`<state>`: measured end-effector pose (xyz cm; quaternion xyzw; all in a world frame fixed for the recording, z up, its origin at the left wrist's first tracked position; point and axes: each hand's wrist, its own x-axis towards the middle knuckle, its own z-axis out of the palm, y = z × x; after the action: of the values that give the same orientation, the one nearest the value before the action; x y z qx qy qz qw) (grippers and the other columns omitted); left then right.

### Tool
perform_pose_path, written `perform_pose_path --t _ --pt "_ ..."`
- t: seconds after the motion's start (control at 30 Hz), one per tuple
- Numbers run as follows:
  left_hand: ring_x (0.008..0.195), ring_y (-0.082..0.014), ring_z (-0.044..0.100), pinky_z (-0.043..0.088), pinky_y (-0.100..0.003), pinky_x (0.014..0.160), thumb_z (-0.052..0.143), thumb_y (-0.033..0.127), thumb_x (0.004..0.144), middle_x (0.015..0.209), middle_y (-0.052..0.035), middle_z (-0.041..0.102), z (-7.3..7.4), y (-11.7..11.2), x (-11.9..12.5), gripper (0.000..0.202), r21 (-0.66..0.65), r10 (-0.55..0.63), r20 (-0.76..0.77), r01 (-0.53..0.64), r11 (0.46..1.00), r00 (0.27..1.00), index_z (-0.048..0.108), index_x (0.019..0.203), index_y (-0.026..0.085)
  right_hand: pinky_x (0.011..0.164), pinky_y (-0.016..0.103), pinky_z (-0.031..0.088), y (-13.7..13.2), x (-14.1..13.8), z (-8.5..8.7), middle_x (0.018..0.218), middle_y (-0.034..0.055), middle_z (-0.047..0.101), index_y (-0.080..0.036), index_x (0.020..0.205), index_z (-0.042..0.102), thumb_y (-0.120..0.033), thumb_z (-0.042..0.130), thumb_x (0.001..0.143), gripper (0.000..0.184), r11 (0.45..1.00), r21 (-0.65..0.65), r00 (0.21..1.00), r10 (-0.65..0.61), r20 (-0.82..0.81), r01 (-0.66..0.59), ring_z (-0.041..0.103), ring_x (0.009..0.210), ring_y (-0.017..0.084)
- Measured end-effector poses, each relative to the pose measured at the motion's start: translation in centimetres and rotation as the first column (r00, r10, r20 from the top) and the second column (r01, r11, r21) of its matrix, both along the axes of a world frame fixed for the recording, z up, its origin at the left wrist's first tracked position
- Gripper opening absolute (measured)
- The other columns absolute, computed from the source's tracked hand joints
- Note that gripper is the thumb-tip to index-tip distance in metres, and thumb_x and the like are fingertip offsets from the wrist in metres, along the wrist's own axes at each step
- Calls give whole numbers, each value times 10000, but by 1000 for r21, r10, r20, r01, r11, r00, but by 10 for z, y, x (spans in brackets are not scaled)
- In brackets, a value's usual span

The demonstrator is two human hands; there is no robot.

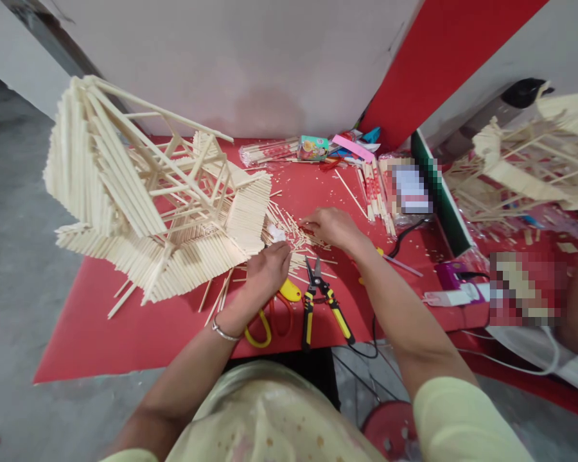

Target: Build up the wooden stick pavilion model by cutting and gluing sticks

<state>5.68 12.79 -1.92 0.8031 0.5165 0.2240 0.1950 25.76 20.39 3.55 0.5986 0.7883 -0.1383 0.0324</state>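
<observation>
Stick model (125,186), left on the bench (87,333): slatted panels and skirt in place, upper framework largely bare, hence apparently part-built. Left hand (270,266), curled beside its edge; I cannot tell whether it grips anything. Cut sticks (298,242), scattered. Cutters (319,289), lying free. Right hand (334,228), fingers bent over the scatter, grip likewise unclear. Bundled sticks (377,196), apparently unused.

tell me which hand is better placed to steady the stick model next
Left, likely: the left hand is beside the stick model, while the right hand is farther off, by the scattered stick pieces.
</observation>
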Motion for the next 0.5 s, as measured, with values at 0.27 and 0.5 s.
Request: perform_pose_path --t 0.27,0.5 --pt "1038 -206 664 487 -321 911 472 288 976 1277 -62 677 -10 -1 -4 274 -31 40 38 -39 999 998 719 1085 240 731 283 399 -40 34 14 969 65 759 -265 990 763 -283 537 896 245 997 -23 984 -74 162 79 658 889 213" --pt "1033 -211 658 479 -319 886 443 282 983 1253 -66 683 -8 -2 -6 289 -57 11 26 -10 998 1000 719 1050 231 731 306 405 -68 29 -4 976 63 742 -275 1036 733 -348 447 958 305 991 29 963 -137 234 134 656 901 228"
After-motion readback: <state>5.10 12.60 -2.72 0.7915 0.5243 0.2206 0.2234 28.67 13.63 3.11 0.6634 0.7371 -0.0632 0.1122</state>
